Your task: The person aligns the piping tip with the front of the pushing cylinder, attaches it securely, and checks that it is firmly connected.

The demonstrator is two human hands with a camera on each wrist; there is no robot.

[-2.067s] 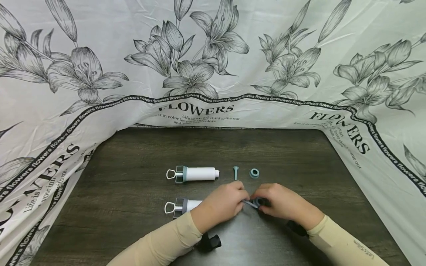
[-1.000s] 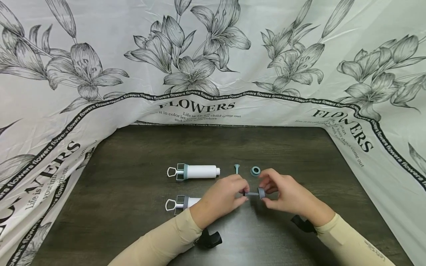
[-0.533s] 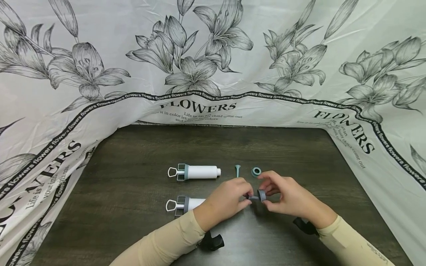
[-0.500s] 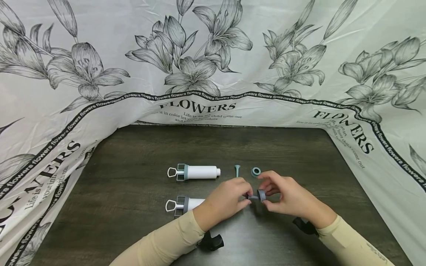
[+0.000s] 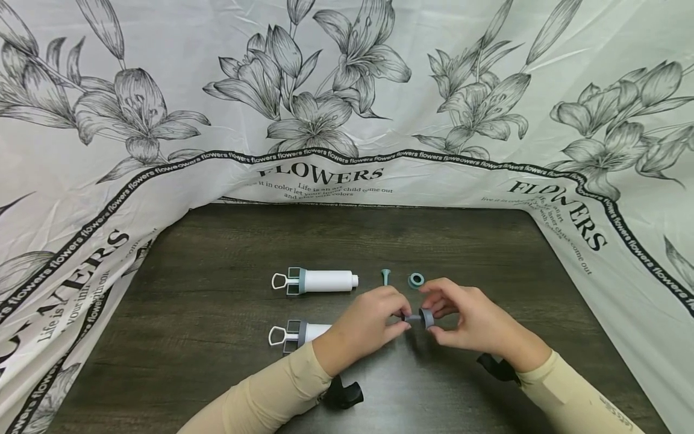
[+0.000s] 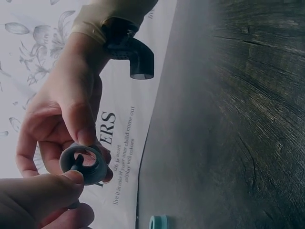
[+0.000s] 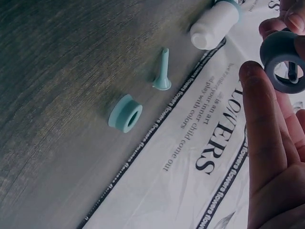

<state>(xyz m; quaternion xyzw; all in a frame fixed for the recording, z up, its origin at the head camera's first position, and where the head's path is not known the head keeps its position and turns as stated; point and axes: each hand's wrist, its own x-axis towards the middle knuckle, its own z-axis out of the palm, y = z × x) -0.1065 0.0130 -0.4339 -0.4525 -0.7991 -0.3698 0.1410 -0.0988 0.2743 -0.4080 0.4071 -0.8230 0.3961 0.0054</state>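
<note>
My left hand (image 5: 371, 319) pinches a thin grey nozzle (image 5: 412, 317) between thumb and fingers; its wide end is hidden by them. Facing it, my right hand (image 5: 474, 319) holds a grey ring-shaped cap (image 6: 99, 171) on edge between thumb and fingers. The nozzle's narrow tip (image 7: 292, 72) shows within the cap's opening in the right wrist view. Beyond the hands lie a teal funnel-shaped nozzle (image 5: 385, 276) and a teal ring-shaped cap (image 5: 415, 280). A white syringe-like tube with a grey collar (image 5: 317, 331) is partly covered by my left forearm.
Farther back lies a second white tube with a teal collar (image 5: 328, 281) and a looped white handle. The dark wooden table (image 5: 217, 247) is bordered at the back and sides by white flower-printed cloth (image 5: 347, 132).
Since the oldest frame, the right hand has drawn back and the grey cap has turned on edge, in line with the nozzle. Over the last half second, the hands have barely moved.
</note>
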